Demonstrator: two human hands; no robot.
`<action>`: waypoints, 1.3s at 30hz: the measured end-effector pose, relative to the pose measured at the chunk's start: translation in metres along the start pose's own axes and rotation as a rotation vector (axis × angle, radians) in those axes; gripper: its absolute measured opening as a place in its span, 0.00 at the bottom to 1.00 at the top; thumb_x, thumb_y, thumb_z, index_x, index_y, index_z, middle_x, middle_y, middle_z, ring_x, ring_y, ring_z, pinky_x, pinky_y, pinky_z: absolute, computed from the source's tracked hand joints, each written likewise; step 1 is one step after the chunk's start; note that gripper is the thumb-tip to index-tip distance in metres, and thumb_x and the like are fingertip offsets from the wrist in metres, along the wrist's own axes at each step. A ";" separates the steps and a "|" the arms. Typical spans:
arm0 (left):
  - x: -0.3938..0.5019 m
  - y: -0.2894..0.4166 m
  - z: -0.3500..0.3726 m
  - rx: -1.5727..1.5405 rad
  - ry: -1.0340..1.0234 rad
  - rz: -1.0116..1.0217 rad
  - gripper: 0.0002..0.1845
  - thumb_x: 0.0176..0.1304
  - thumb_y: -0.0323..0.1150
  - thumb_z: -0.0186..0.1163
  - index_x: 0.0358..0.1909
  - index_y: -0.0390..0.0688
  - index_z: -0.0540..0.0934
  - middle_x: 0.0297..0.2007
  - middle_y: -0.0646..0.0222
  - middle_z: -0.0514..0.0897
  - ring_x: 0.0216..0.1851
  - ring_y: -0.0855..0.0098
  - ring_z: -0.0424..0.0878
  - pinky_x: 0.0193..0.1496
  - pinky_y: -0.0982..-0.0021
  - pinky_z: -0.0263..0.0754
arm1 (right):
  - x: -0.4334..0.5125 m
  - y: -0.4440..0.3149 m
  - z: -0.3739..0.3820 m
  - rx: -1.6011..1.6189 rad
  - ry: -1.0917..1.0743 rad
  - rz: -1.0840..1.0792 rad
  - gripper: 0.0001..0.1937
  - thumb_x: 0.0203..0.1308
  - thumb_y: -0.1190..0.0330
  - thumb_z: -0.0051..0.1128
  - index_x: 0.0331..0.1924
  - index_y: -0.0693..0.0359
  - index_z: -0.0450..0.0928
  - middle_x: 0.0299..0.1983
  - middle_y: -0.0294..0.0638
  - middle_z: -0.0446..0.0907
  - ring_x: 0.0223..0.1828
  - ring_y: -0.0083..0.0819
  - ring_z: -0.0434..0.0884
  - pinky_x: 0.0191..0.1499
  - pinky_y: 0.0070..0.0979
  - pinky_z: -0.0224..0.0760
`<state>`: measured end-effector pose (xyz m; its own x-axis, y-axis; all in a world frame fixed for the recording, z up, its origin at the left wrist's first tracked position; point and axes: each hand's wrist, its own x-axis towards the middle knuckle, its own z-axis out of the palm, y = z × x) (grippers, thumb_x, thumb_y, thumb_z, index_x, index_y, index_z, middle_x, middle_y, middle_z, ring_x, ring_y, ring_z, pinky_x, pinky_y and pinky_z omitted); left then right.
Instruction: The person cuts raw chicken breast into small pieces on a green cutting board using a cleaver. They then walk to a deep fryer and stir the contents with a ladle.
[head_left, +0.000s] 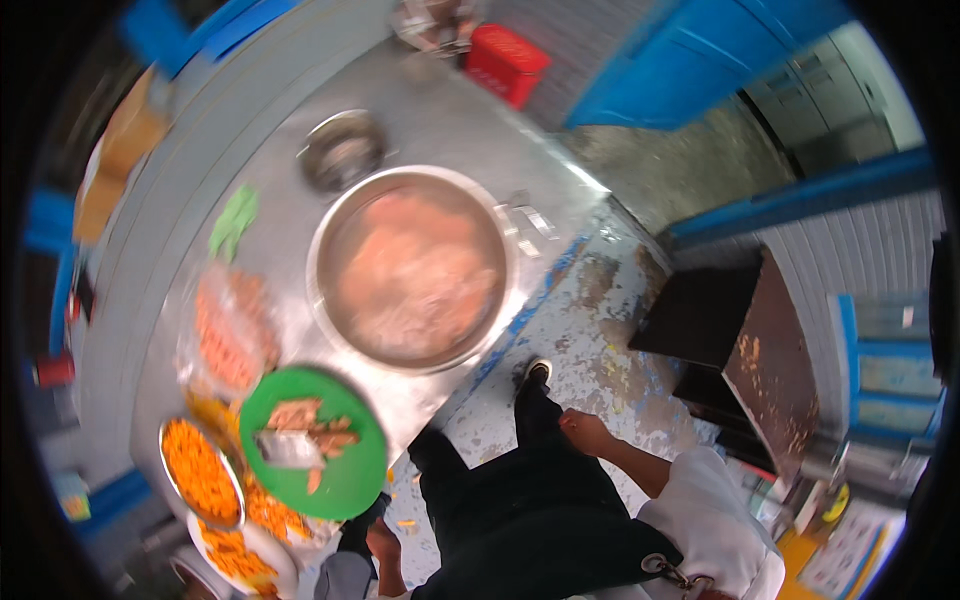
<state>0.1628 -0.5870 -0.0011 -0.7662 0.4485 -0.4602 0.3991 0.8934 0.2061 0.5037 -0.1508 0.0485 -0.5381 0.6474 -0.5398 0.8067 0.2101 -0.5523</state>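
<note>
My left hand (384, 541) hangs low beside the near end of a metal table, close to a round green cutting board (345, 487); whether it holds anything cannot be made out. My right hand (585, 431) hangs over the floor with its fingers curled and nothing visible in them. On the board lie a cleaver (292, 448) and cut pieces of brown meat (296, 412). A large metal basin (321, 304) holds pale pink meat (420, 270) in liquid. Left of it lies a clear plastic bag of pink pieces (232, 326).
Chopped orange food, apparently carrot, fills an oval metal bowl (199, 469) and lies on a white plate (283, 570). A smaller metal bowl (343, 150), a green glove or cloth (234, 221) and a red box (506, 64) are farther off. A dark cabinet (772, 360) stands right.
</note>
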 end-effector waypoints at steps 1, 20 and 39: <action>0.004 0.016 0.008 -0.013 -0.056 0.051 0.24 0.75 0.40 0.48 0.23 0.35 0.78 0.26 0.45 0.81 0.30 0.40 0.79 0.32 0.45 0.71 | -0.005 0.033 -0.025 0.054 0.022 0.146 0.06 0.64 0.66 0.53 0.39 0.59 0.74 0.31 0.53 0.80 0.34 0.58 0.82 0.38 0.49 0.76; 0.286 0.895 0.036 0.031 -0.304 0.823 0.10 0.72 0.34 0.49 0.42 0.43 0.80 0.38 0.52 0.84 0.40 0.47 0.82 0.45 0.51 0.77 | 0.183 0.419 -0.586 0.069 0.580 0.433 0.06 0.68 0.68 0.52 0.44 0.59 0.73 0.38 0.55 0.83 0.41 0.60 0.83 0.44 0.49 0.77; 0.317 1.812 0.122 0.231 -0.561 1.106 0.11 0.69 0.34 0.57 0.47 0.43 0.84 0.39 0.54 0.87 0.41 0.56 0.87 0.45 0.60 0.79 | 0.470 0.836 -1.108 1.335 0.678 0.643 0.09 0.70 0.63 0.54 0.43 0.60 0.77 0.31 0.43 0.84 0.28 0.30 0.85 0.32 0.31 0.80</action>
<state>0.7047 1.1711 0.1210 0.3294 0.8287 -0.4525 0.8109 -0.0028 0.5851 1.1957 1.1409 0.0368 0.2764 0.6339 -0.7223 -0.1238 -0.7218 -0.6809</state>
